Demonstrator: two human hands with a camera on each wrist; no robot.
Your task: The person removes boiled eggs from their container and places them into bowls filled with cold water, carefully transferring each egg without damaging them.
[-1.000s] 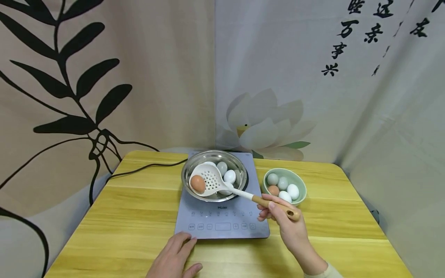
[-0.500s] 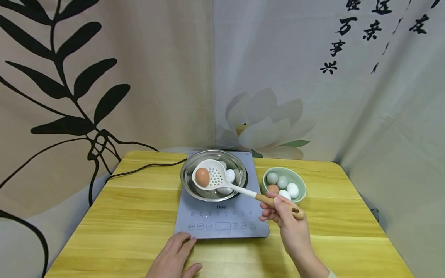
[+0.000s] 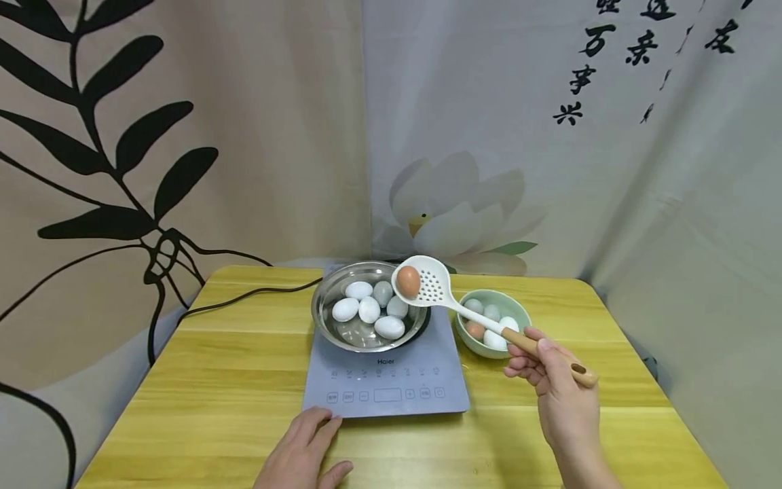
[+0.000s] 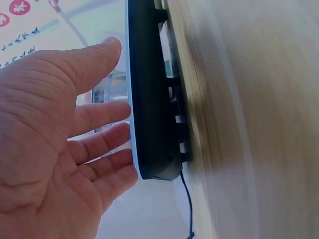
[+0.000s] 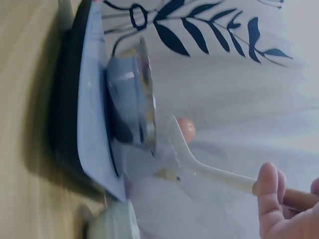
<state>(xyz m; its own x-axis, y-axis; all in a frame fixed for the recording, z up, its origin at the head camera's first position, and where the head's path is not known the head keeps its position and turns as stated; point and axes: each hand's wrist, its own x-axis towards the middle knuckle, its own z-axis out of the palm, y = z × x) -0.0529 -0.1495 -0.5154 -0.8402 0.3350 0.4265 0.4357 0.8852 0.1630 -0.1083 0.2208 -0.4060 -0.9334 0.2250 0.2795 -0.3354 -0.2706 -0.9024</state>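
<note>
My right hand (image 3: 559, 377) grips the wooden handle of a white slotted spoon (image 3: 435, 284). A brown egg (image 3: 408, 282) rests in the spoon's bowl, which is raised over the right rim of a steel pot (image 3: 326, 324). Inside the pot lie several white and greyish eggs (image 3: 369, 310). In the right wrist view the egg (image 5: 186, 130) sits on the spoon, higher than the pot (image 5: 127, 99). My left hand (image 3: 302, 449) touches the front left edge of the induction cooker (image 3: 385, 401) with its fingertips, fingers fairly straight, as the left wrist view also shows.
A pale green bowl (image 3: 520, 314) holding several eggs, one brown and others white or greyish, stands right of the cooker. The spoon's handle passes above it. A black cord (image 3: 256, 292) runs left across the wooden table (image 3: 232, 380). Printed curtains hang behind.
The right hand has moved right and lifted the slotted spoon with the brown egg from inside the pot to above its right rim. The left hand stays at the cooker's edge.
</note>
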